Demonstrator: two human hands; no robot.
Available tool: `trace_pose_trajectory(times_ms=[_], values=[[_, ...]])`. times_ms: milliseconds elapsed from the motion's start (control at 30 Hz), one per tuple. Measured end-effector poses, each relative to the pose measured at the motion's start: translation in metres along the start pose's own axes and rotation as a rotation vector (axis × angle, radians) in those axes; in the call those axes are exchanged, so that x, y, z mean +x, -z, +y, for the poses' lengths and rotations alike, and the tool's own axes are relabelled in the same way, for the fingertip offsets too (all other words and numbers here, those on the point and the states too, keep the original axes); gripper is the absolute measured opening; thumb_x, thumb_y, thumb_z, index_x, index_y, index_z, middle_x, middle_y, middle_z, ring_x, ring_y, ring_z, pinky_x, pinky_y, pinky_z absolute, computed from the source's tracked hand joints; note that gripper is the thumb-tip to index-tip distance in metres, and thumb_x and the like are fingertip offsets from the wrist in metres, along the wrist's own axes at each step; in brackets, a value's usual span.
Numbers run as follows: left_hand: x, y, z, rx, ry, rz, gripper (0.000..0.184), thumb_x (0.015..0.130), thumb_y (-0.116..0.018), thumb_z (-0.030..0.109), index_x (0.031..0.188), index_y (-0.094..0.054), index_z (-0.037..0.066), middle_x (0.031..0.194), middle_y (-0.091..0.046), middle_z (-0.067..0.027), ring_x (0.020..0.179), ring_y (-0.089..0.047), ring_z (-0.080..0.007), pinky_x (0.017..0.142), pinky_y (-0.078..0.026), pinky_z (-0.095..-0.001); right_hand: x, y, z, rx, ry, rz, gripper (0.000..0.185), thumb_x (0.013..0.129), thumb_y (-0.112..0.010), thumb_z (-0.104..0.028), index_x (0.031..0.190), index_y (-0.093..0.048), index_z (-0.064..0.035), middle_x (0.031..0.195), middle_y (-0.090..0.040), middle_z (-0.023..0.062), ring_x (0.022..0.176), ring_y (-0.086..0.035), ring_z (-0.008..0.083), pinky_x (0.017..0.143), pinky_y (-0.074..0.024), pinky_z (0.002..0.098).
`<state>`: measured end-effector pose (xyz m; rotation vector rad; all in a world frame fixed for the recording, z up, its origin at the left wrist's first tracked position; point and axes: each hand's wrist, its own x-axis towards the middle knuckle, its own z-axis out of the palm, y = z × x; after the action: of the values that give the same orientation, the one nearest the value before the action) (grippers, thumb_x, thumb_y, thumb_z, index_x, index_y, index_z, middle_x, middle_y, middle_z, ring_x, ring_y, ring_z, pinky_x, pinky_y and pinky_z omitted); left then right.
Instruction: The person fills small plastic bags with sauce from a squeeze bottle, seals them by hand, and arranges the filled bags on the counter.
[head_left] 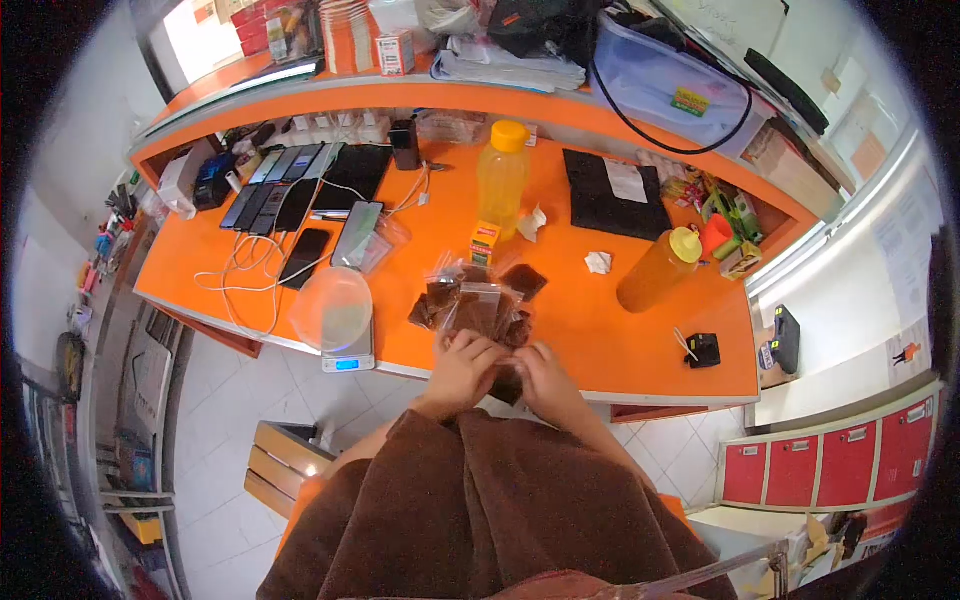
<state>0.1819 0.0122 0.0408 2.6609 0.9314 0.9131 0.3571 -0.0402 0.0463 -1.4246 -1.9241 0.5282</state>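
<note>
At the front edge of the orange table, my left hand [463, 368] and my right hand [546, 384] meet with fingers pinched together. Between and below them hangs a small plastic bag with dark brown contents [506, 386], its top hidden by my fingers. Just beyond lies a pile of clear zip bags [480, 308] filled with something dark brown. A small yellow and red box [484, 243] stands behind the pile. To the left, a translucent plastic bowl [333, 308] rests on a digital scale [348, 358] with a lit blue display.
A tall bottle with a yellow cap [503, 175] stands behind the box. On the right are a squeeze bottle [655, 272], crumpled paper [598, 262] and a black charger [703, 350]. Several phones [290, 180] and white cables [240, 275] lie left. A shelf [470, 92] spans the back.
</note>
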Motion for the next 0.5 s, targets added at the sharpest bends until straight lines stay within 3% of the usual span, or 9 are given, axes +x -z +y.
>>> trace_pose_trajectory(times_ms=[33,133,167,267,333,433,500], values=[[-0.006,0.008,-0.005,0.069,0.011,0.036,0.029,0.068,-0.066,0.013,0.097,-0.063,0.017,0.096,-0.060,0.0008,0.098,-0.053,-0.0213,0.089,-0.028,-0.0481,0.008,-0.005,-0.005,0.028,-0.002,-0.046,0.019,0.084,-0.053,-0.006,0.102,-0.052,0.0014,0.097,-0.049,0.0197,0.093,-0.051,0.0382,0.082,-0.0428,0.0402],[-0.022,0.036,-0.019,0.170,0.110,0.032,0.025,0.067,-0.065,0.011,0.092,-0.065,0.016,0.091,-0.061,0.0014,0.095,-0.054,-0.0194,0.089,-0.029,-0.0478,0.038,-0.015,-0.011,0.168,0.110,-0.208,0.018,0.085,-0.056,-0.010,0.099,-0.053,-0.0001,0.095,-0.051,0.0178,0.095,-0.051,0.0364,0.079,-0.0437,0.0409],[-0.025,0.044,-0.021,0.197,0.149,0.045,0.020,0.068,-0.063,0.009,0.087,-0.065,0.014,0.088,-0.062,0.0018,0.092,-0.055,-0.0190,0.088,-0.030,-0.0472,0.052,-0.013,-0.016,0.335,0.011,-0.297,0.024,0.083,-0.061,-0.018,0.098,-0.055,-0.0010,0.098,-0.052,0.0169,0.097,-0.053,0.0346,0.081,-0.0444,0.0410],[-0.049,0.042,-0.047,0.244,0.216,0.013,0.018,0.070,-0.060,0.009,0.087,-0.066,0.016,0.089,-0.062,0.0041,0.091,-0.055,-0.0173,0.090,-0.030,-0.0510,0.093,-0.033,0.017,-0.070,0.193,0.131,0.032,0.081,-0.064,-0.023,0.104,-0.057,-0.0015,0.104,-0.052,0.0159,0.092,-0.055,0.0348,0.078,-0.0449,0.0433],[-0.062,0.039,-0.058,0.273,0.240,-0.018,0.017,0.071,-0.058,0.008,0.085,-0.065,0.016,0.088,-0.061,0.0038,0.091,-0.054,-0.0173,0.091,-0.030,-0.0516,0.112,-0.053,0.051,-0.364,-0.040,0.263,0.034,0.077,-0.067,-0.026,0.102,-0.059,-0.0032,0.104,-0.055,0.0175,0.090,-0.057,0.0354,0.076,-0.0454,0.0442],[-0.070,0.036,-0.070,0.306,0.263,-0.021,0.017,0.072,-0.057,0.008,0.085,-0.065,0.016,0.088,-0.061,0.0041,0.093,-0.053,-0.0174,0.091,-0.030,-0.0525,0.126,-0.052,0.061,-0.326,-0.250,0.018,0.025,0.076,-0.067,-0.023,0.091,-0.063,-0.0026,0.094,-0.061,0.0185,0.085,-0.059,0.0353,0.073,-0.0464,0.0443],[-0.072,0.037,-0.070,0.302,0.265,-0.029,0.017,0.072,-0.057,0.008,0.085,-0.065,0.016,0.090,-0.060,0.0044,0.095,-0.052,-0.0173,0.091,-0.029,-0.0531,0.123,-0.051,0.067,-0.227,-0.247,0.003,0.020,0.074,-0.066,-0.020,0.082,-0.064,-0.0018,0.084,-0.062,0.0187,0.081,-0.060,0.0348,0.071,-0.0467,0.0432]])
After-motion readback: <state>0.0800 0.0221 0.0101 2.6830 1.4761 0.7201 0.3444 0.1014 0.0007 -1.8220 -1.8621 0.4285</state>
